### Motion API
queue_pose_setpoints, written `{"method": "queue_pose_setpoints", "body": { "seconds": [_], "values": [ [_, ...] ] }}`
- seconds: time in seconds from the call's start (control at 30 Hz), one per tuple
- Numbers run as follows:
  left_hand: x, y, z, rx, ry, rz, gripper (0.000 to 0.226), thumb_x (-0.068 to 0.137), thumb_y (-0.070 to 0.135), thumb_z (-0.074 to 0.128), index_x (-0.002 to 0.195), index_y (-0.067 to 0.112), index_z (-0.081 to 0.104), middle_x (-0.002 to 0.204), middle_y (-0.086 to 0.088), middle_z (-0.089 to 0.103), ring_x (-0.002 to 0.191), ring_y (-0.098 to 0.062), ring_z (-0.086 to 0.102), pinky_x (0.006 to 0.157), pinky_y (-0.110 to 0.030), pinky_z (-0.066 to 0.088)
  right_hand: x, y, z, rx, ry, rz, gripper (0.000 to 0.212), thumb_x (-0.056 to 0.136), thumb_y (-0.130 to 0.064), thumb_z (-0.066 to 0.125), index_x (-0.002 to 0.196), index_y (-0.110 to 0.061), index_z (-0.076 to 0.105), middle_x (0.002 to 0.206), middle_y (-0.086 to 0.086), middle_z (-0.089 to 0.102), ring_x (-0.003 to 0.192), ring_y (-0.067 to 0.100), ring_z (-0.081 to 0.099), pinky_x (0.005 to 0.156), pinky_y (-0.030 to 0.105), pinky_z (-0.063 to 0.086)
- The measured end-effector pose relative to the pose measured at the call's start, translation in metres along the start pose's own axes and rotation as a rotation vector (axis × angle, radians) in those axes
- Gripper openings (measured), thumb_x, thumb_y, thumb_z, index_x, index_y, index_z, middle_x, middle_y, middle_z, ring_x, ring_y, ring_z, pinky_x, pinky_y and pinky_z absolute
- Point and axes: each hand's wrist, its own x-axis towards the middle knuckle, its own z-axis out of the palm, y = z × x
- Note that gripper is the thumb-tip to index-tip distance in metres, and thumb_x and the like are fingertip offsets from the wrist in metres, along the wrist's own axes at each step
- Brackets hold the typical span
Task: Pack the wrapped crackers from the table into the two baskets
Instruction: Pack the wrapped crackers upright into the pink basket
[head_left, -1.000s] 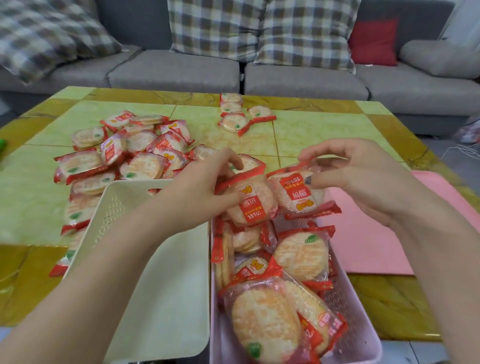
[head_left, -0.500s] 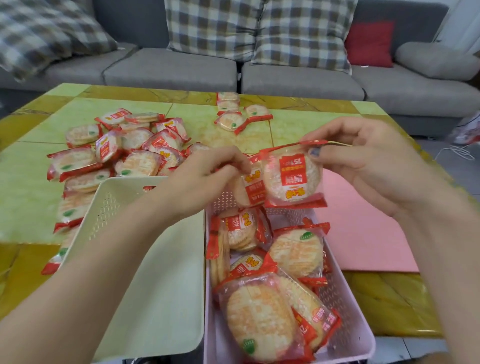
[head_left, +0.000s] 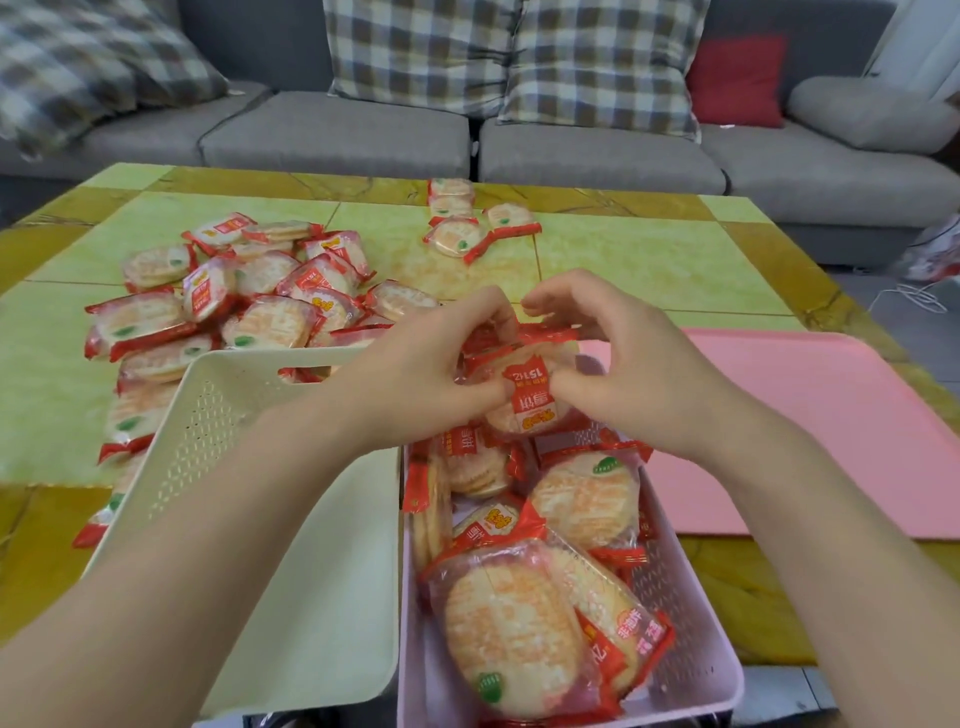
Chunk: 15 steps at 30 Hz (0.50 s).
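My left hand (head_left: 415, 374) and my right hand (head_left: 618, 364) meet over the far end of the pink basket (head_left: 691, 670). Together they pinch wrapped cracker packs (head_left: 530, 400) stacked face to face, red label toward me. Under them the pink basket holds several packs, some on edge, a large one (head_left: 509, 629) nearest me. The cream basket (head_left: 291, 571) stands to its left, and no packs show in it. A big heap of packs (head_left: 249, 306) lies on the table beyond the cream basket, and a small group (head_left: 462, 228) lies further back.
A pink lid or tray (head_left: 810, 431) lies flat on the table right of the pink basket. The green and yellow table (head_left: 649, 260) runs back to a grey sofa (head_left: 337, 135) with checked cushions. Cables lie on the floor at the right.
Both hands have come together and brought the two packs against each other. They now sit lower, just over the pink basket's far end.
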Motion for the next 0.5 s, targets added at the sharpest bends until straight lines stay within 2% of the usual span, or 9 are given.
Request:
{"method": "queue_pose_setpoints", "body": {
  "seconds": [0.07,0.13,0.23,0.3,0.4,0.5],
  "values": [
    [0.001,0.001,0.002,-0.023,0.011,-0.003,0.038,0.082,0.025,0.073,0.106,0.025,0.044,0.090,0.004,0.063,0.075,-0.023,0.061,0.070,-0.050,0.051,-0.002,0.001,-0.001,-0.061,-0.075,0.022,0.060,0.082,-0.012,0.071,0.134,-0.034,0.054,0.128,-0.017,0.060,0.116,-0.005,0.055,0.094,0.015,0.046],
    [0.002,0.001,0.003,-0.039,-0.001,-0.015,0.046,0.081,0.028,0.077,0.108,0.024,0.039,0.093,0.003,0.064,0.078,-0.024,0.065,0.072,-0.051,0.053,-0.001,0.004,0.000,-0.162,-0.093,0.030,0.058,0.080,-0.015,0.073,0.133,-0.031,0.058,0.124,-0.016,0.063,0.111,-0.001,0.058,0.089,0.013,0.046],
    [0.001,0.002,0.003,-0.058,-0.032,-0.049,0.052,0.080,0.028,0.079,0.112,0.021,0.038,0.104,0.007,0.061,0.092,-0.014,0.067,0.081,-0.042,0.057,0.000,0.009,-0.002,-0.204,-0.108,0.057,0.055,0.077,-0.015,0.074,0.129,-0.029,0.063,0.117,-0.013,0.065,0.104,0.004,0.060,0.081,0.012,0.045],
    [-0.002,-0.001,0.002,-0.036,-0.044,-0.107,0.044,0.083,0.023,0.074,0.112,0.019,0.042,0.106,0.006,0.061,0.098,-0.007,0.066,0.086,-0.035,0.057,0.001,0.012,-0.009,-0.184,-0.076,0.076,0.054,0.075,-0.014,0.075,0.126,-0.029,0.065,0.114,-0.011,0.065,0.101,0.006,0.061,0.079,0.014,0.045],
    [-0.001,0.000,-0.006,0.198,-0.086,-0.090,0.023,0.085,0.015,0.061,0.107,0.020,0.058,0.102,0.004,0.067,0.096,-0.009,0.065,0.084,-0.037,0.054,0.000,0.013,-0.023,-0.074,0.012,0.128,0.054,0.076,-0.014,0.078,0.124,-0.029,0.062,0.108,-0.016,0.064,0.099,0.006,0.062,0.083,0.023,0.052],
    [0.012,0.010,-0.013,0.413,-0.203,0.028,0.027,0.086,0.012,0.058,0.106,0.026,0.070,0.099,0.008,0.063,0.089,-0.008,0.060,0.080,-0.037,0.053,0.001,0.017,-0.033,0.037,0.081,0.175,0.056,0.075,-0.012,0.079,0.125,-0.029,0.059,0.107,-0.016,0.061,0.102,0.006,0.061,0.090,0.029,0.052]
  ]
}}
